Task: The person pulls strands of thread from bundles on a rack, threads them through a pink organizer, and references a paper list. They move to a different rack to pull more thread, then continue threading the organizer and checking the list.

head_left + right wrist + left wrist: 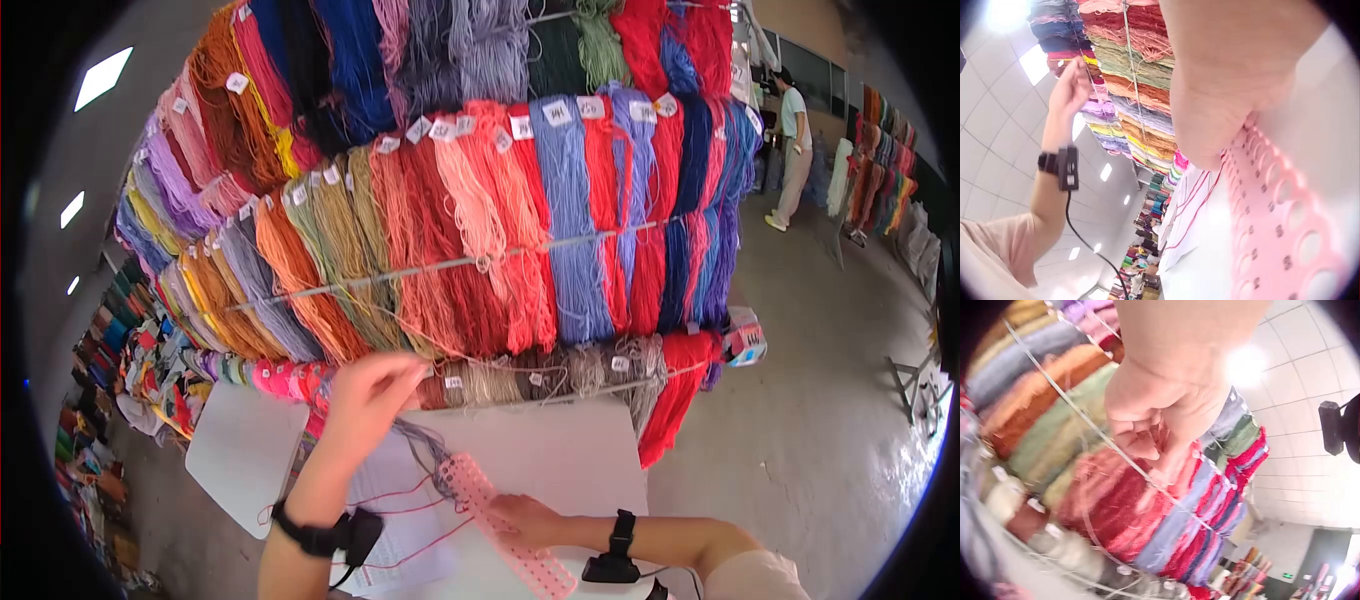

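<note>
My left hand (372, 395) is raised in front of the hanging yarn, fingers bent and thumb close to them. I cannot tell whether a strand is between its fingertips. Low over the white table (590, 440), my right hand (522, 520) grips a pink thread card (462, 472) with holes along both edges and printed marks between them. The right wrist view shows the card (1260, 206) running out from under that hand. Grey strands (425, 440) gather at its far end, and several red threads (400, 508) trail left from it over white paper (385, 465).
A rack of tagged yarn skeins (570, 220) rises just behind the table, with a thin metal bar (430, 268) across it. Grey and beige skeins (590, 372) hang along the table's far edge. A person (790, 150) stands at the far right, near another yarn rack (880, 170).
</note>
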The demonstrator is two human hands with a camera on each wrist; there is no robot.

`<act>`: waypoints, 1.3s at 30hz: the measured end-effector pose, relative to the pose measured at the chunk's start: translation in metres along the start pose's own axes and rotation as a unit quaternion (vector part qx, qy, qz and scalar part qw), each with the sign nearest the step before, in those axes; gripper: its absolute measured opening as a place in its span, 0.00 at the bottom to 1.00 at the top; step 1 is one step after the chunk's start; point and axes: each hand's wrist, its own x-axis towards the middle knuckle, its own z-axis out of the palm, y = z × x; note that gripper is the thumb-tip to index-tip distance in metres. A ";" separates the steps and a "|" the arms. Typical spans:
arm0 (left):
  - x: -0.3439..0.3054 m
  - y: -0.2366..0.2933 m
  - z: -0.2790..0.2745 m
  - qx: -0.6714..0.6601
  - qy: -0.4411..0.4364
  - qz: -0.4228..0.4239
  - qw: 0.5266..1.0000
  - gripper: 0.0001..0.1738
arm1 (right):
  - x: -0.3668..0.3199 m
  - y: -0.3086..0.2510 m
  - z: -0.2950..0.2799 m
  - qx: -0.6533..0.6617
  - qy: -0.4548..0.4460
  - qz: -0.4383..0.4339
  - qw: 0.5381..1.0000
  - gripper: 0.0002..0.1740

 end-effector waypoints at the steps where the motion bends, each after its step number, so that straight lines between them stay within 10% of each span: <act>1: 0.027 0.017 0.018 -0.071 0.008 0.035 0.997 0.07 | -0.004 0.005 -0.001 0.026 0.027 -0.027 0.999 0.24; 5: 0.118 0.050 0.063 -0.043 0.032 0.175 0.983 0.08 | -0.014 0.023 -0.002 0.071 0.090 -0.069 0.991 0.21; 19: 0.203 0.041 0.111 -0.056 0.222 0.251 0.941 0.06 | -0.011 0.018 -0.019 0.131 0.091 -0.056 0.986 0.10; 39: 0.178 0.044 0.090 -0.302 0.064 0.097 0.946 0.09 | -0.013 0.012 -0.023 0.128 0.132 -0.090 0.979 0.11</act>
